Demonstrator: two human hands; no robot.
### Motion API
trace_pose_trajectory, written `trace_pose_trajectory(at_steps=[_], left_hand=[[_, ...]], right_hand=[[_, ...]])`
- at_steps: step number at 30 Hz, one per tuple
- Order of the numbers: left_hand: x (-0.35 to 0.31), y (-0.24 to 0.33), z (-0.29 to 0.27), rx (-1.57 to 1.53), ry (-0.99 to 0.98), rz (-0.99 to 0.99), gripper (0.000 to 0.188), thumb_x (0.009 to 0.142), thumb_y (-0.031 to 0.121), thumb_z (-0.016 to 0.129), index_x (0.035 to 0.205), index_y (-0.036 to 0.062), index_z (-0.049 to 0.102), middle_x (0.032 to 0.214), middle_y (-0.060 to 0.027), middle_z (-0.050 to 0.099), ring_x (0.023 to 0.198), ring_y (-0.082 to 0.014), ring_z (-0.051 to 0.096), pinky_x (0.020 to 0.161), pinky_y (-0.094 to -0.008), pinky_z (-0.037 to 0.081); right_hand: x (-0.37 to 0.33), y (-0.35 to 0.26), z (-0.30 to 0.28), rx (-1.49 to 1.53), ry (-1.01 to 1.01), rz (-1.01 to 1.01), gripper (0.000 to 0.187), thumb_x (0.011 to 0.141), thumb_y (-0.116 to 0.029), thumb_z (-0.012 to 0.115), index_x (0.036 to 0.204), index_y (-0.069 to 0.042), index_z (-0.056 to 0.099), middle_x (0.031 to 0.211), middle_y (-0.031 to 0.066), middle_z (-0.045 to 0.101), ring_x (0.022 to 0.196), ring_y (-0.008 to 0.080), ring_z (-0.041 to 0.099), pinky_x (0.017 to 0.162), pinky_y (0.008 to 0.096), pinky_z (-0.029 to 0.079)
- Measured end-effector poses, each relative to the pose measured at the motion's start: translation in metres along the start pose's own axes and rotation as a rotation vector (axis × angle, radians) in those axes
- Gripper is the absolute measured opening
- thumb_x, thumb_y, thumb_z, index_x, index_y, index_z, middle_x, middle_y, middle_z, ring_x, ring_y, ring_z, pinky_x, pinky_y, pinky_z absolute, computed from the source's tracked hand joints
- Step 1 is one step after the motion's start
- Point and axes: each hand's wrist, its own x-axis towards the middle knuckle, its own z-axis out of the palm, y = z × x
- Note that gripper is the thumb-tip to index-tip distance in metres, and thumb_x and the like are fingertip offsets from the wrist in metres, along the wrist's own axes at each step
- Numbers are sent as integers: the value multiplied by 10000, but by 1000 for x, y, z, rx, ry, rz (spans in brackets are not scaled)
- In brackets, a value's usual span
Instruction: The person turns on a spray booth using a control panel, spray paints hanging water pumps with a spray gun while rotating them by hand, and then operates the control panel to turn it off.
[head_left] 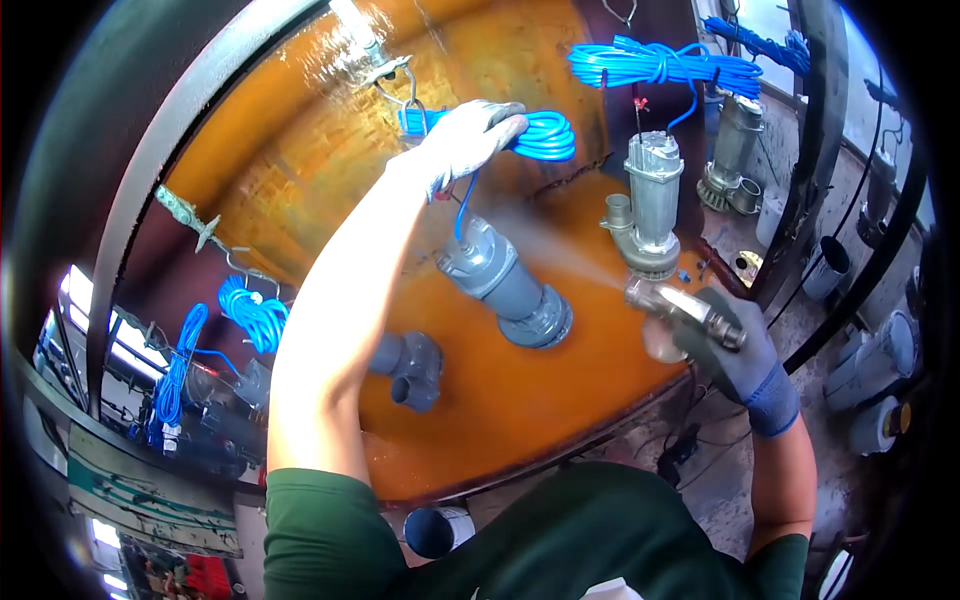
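Observation:
My gloved left hand (465, 145) is closed round a coiled blue cable (548, 138), which hangs on a metal hook (412, 95). Below it a grey submersible pump (505, 285) hangs tilted, its blue lead running up to the coil. In my gloved right hand (742, 345) is a metal spray gun (685, 303), pointed left at the pump. Pale mist (560, 250) fans from its nozzle to the pump's upper part. Partly behind my left forearm is another grey pump (408, 370) with an outlet elbow.
An orange-coated booth (500, 420) surrounds the pump. To the right hang a silvery pump (655, 190) under a blue cable bundle (660, 65) and a further pump (735, 145). More blue coils (252, 312) hang left. Buckets (872, 360) stand far right, a dark-topped can (438, 530) near me.

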Motion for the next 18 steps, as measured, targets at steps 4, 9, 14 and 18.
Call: trace_pose_trajectory(at_steps=[4,9,14,18], left_hand=[[-4,-3,5,-24,43,55,517,1089,431,520,1375,29,675,1338,-198,707,1258,-387,637,1111,-468,476],[-11,-34,9,82,67,366,454,1137,329,439,1419,31,634,1423,-198,644,1335,-366,584,1167,-445,439],[-24,-15,-2,245,73,441,341,1042,161,515,1342,50,630,1325,-171,660,1307,-359,605,1132,-435,479],[-40,-11,-12,205,87,455,289,986,145,555,1253,74,642,1276,-145,667,1229,-348,647,1039,-427,544]], right_hand=[[2,-15,5,-1,-218,-20,195,932,-159,782,1051,-27,702,820,116,695,770,197,696,730,334,529],[20,-5,7,124,7,19,328,976,-147,761,1260,4,699,912,-5,717,809,94,643,750,287,523],[27,-12,-12,-126,-390,-71,277,948,-162,794,1177,-32,708,880,-8,694,800,87,622,728,296,509],[44,-24,0,160,-86,172,229,990,-129,745,1185,-18,700,918,7,706,834,72,629,741,272,518]])
